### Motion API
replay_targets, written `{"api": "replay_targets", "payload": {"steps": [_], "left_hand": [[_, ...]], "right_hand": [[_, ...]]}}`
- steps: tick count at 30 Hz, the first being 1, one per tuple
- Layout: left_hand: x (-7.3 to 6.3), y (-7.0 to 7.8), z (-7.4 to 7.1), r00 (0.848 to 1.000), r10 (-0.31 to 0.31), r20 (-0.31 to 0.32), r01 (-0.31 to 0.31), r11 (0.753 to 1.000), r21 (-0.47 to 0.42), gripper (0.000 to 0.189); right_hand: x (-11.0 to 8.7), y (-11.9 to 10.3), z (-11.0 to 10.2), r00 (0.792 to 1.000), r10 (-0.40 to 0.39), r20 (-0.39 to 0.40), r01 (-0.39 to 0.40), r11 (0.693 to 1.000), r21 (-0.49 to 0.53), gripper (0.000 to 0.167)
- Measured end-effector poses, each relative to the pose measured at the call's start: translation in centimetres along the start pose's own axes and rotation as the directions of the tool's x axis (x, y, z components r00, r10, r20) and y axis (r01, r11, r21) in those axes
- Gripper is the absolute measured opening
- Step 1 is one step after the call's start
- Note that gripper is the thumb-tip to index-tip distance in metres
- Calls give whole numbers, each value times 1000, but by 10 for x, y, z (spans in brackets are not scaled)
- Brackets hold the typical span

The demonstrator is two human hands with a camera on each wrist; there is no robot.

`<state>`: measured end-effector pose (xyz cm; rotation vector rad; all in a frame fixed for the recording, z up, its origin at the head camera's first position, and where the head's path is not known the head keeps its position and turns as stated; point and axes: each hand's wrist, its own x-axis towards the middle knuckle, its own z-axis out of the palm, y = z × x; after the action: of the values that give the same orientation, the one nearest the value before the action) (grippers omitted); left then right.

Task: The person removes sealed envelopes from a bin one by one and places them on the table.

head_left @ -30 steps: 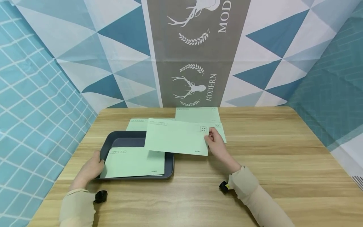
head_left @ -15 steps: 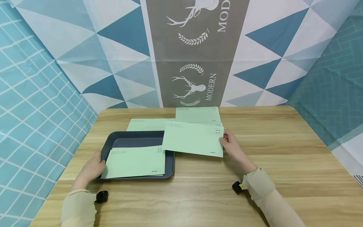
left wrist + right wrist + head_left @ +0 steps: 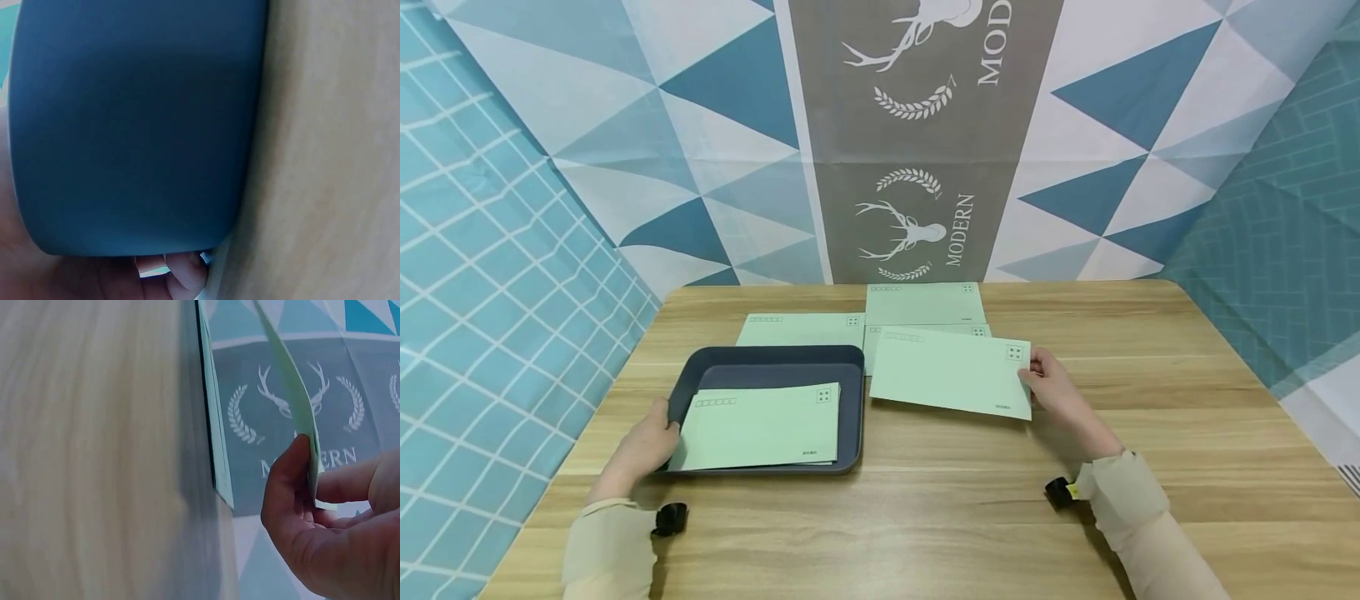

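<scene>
A pale green envelope (image 3: 951,373) hangs over the table, its right edge pinched between the thumb and fingers of my right hand (image 3: 1056,387). The right wrist view shows the same envelope (image 3: 299,394) edge-on, apart from the envelopes lying lower. My left hand (image 3: 643,442) grips the left side of a dark grey tray (image 3: 775,357), and its fingers (image 3: 181,272) curl at the tray's wall in the left wrist view. Inside the tray lies a small stack of green envelopes (image 3: 760,425), printed side up.
Behind the tray one green envelope (image 3: 805,327) lies on the wooden table (image 3: 925,508). Another envelope (image 3: 922,302) lies at the table's back edge, and one more is partly hidden under the held one. A patterned cloth (image 3: 910,150) hangs at the back.
My right hand has moved to the right with the envelope, from over the tray's right part to beside the tray. My left hand and the tray have stayed in place.
</scene>
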<state>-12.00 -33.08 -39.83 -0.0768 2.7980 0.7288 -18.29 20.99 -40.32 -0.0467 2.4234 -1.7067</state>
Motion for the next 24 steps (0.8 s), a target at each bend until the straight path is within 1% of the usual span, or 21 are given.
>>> {"api": "replay_targets", "payload": {"steps": [3, 5, 9, 12, 14, 19, 24], "left_hand": [[1, 0, 0, 1000, 5, -10, -5, 1000, 3, 43], [1, -1, 1, 1000, 7, -16, -7, 1000, 8, 41], [1, -1, 0, 1000, 9, -21, -9, 1000, 18, 39], [1, -2, 0, 1000, 11, -21, -11, 1000, 18, 37], [1, -3, 1, 1000, 10, -20, -9, 1000, 14, 36], [3, -5, 2, 1000, 1, -13, 0, 1000, 28, 40], [6, -4, 2, 1000, -1, -23, 2, 999, 51, 36]], "right_hand": [[-2, 3, -6, 1000, 16, 12, -15, 999, -39, 34], [-4, 5, -7, 999, 21, 28, -18, 995, -94, 34], [-7, 7, -5, 996, 22, 89, -6, 985, -170, 32], [-9, 7, -1, 990, 9, 141, 14, 987, -162, 32], [-9, 7, 2, 987, 9, 158, 16, 988, -154, 32], [-9, 6, 6, 985, 34, 170, -6, 986, -165, 29], [-10, 5, 11, 979, 48, 196, -16, 987, -161, 32]]}}
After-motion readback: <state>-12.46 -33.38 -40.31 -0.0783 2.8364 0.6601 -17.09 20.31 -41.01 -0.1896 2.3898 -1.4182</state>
